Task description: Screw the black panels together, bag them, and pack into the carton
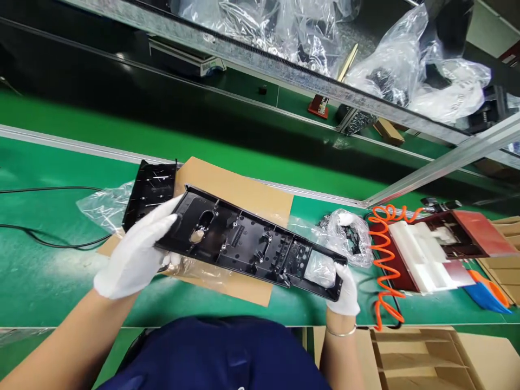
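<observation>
A long black plastic panel (252, 241) with ribs and cut-outs is held above the green bench, its inner side facing me. My left hand (136, 254), in a white glove, grips its left end. My right hand (344, 290), also gloved, holds its right end from below. Under the panel lies a brown cardboard sheet (239, 189). A second black panel (148, 192) rests on a clear plastic bag (103, 206) at the sheet's left edge.
An orange coiled air hose (384, 254) lies to the right beside a dark red fixture with a white block (426, 252). A clear bag of black parts (349, 235) sits behind my right hand. A cardboard box with dividers (422, 360) stands at the near right. Black cables (49, 238) cross the left bench.
</observation>
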Tool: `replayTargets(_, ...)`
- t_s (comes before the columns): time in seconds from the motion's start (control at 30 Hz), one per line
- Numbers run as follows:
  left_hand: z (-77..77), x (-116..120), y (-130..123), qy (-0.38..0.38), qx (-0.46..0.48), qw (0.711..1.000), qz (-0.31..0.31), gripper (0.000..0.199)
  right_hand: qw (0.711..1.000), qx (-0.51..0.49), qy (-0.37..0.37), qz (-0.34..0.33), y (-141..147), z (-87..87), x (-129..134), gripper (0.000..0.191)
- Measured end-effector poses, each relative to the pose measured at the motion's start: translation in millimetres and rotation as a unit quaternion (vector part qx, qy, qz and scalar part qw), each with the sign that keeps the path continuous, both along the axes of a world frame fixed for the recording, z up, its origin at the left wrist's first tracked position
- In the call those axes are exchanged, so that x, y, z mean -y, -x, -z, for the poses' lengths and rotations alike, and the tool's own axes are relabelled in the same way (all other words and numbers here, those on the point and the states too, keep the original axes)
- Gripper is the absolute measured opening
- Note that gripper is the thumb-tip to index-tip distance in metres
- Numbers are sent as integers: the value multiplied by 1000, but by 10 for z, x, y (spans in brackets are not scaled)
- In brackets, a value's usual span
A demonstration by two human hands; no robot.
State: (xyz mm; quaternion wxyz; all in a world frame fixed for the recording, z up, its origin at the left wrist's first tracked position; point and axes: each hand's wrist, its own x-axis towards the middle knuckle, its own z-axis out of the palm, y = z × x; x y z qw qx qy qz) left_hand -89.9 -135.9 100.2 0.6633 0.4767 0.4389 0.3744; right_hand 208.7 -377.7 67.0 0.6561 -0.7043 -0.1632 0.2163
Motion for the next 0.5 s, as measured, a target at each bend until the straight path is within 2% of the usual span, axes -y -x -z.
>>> replayTargets(0.07, -18, 20, 38, 27, -2, 999, 24, 80, 1000, -2, 4, -8, 0, -14, 0, 43)
replayTargets(0.23, -85, 60, 74, 42, -20, 999, 4, 82, 999, 14, 6, 35, -55, 69, 50, 18)
replayTargets(0.37, -160, 80, 40, 38, 0, 999, -5, 80, 997, 1, -6, 71, -84, 102, 82, 17)
replayTargets(0.5, -170, 81, 28, 21, 30, 999, 21, 73, 998, -17, -3, 57, -94, 93, 74, 21)
